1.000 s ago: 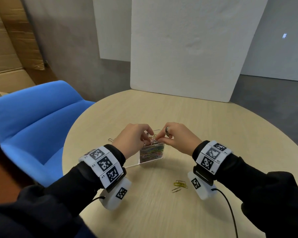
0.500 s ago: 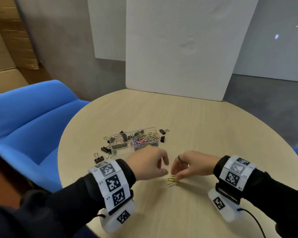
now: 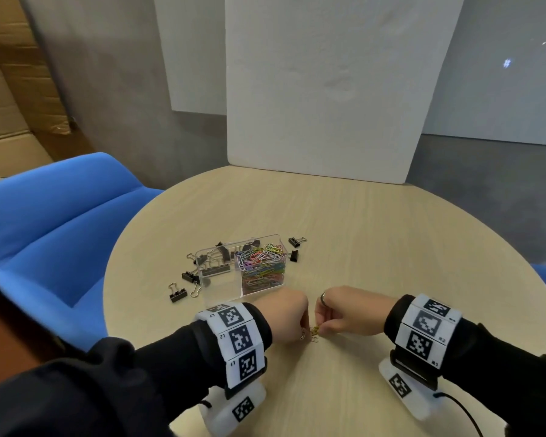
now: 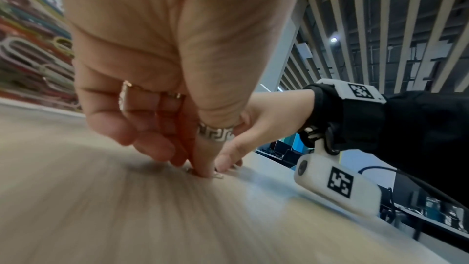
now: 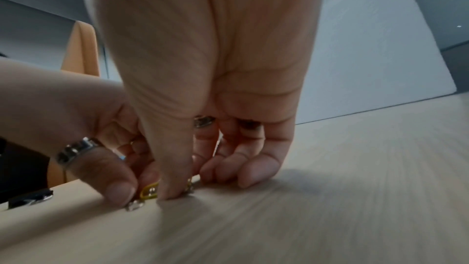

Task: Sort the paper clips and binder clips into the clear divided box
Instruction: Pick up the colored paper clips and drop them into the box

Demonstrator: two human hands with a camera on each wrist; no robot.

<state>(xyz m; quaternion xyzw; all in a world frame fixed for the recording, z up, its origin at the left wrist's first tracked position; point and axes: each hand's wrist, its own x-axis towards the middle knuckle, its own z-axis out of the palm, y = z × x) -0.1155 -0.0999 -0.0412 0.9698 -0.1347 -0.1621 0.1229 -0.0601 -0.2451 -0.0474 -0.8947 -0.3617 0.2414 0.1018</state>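
Low in the centre of the head view, the left hand (image 3: pixel 286 315) and the right hand (image 3: pixel 344 313) meet fingertip to fingertip over a small cluster of loose paper clips (image 3: pixel 314 332) lying on the pale wooden surface (image 3: pixel 375 241). In the right wrist view the right thumb and forefinger are curled down and pressed together on a yellow paper clip (image 5: pixel 149 191), the other fingers (image 5: pixel 243 172) bent with their tips on the wood. The left hand's thumb, wearing a patterned ring (image 4: pixel 215 133), and its curled fingers are pinched down at the same cluster; which clip they have is hidden, and the left wrist view is blurred there.

Above the hands, left of centre, stands the clear divided box (image 3: pixel 243 266). Its right compartment is heaped with coloured paper clips (image 3: pixel 264 260); its left compartment holds several black binder clips (image 3: pixel 215 263). More binder clips lie on the surface outside: a few just left of the box (image 3: pixel 178 293) and two just beside its upper right corner (image 3: pixel 295 247).

A blue chair (image 3: pixel 44 222) fills the left of the frame, and a white board (image 3: pixel 328 89) stands at the far edge of the surface
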